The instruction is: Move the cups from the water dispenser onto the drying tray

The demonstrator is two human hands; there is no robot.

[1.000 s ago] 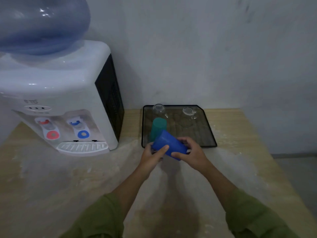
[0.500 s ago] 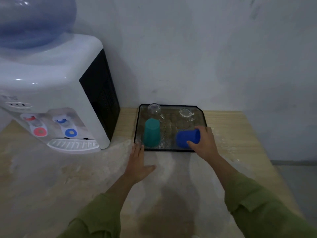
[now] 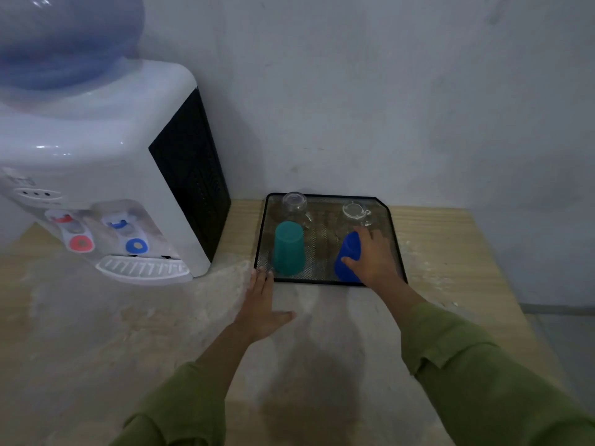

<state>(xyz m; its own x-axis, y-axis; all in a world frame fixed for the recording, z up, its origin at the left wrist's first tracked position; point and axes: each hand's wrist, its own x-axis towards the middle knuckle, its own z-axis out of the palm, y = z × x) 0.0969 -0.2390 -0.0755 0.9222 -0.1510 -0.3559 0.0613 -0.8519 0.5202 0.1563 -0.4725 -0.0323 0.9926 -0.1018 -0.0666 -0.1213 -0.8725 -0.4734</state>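
Right hand (image 3: 373, 257) wrapped around blue cup (image 3: 349, 255), fingers over its right side and top, thumb on the near lower side. Blue cup is smooth opaque plastic, tapered, narrower end up, standing upside down at the near right of the drying tray (image 3: 397, 249); cannot tell if its rim is fully seated on the mesh.

Tray is a flat square of fine black wire mesh with a thin black rim, one far corner cut off at an angle. It lies on the tabletop (image 3: 450, 252) against the wall, just right of the water dispenser (image 3: 106, 175).

Teal cup (image 3: 288, 247), same tapered plastic shape, stands inverted at the near left of the tray. Two clear glass cups sit along the far edge: glass cup at far left (image 3: 294, 201), round, and glass cup with handle at far right (image 3: 354, 210), just beyond the right hand's fingertips.

Left hand (image 3: 262, 304) open and flat, palm down on the tabletop, fingers together with tips touching the tray's near left corner, thumb spread to the right. Holds nothing.

Tabletop is pale wood grain, with a whitish scuffed patch across the middle. Dispenser is glossy white plastic with a black ribbed side panel, red and blue taps, a white slotted drip grille (image 3: 143, 268) and a translucent blue water bottle (image 3: 61, 37) on top. Olive green sleeves on both arms.
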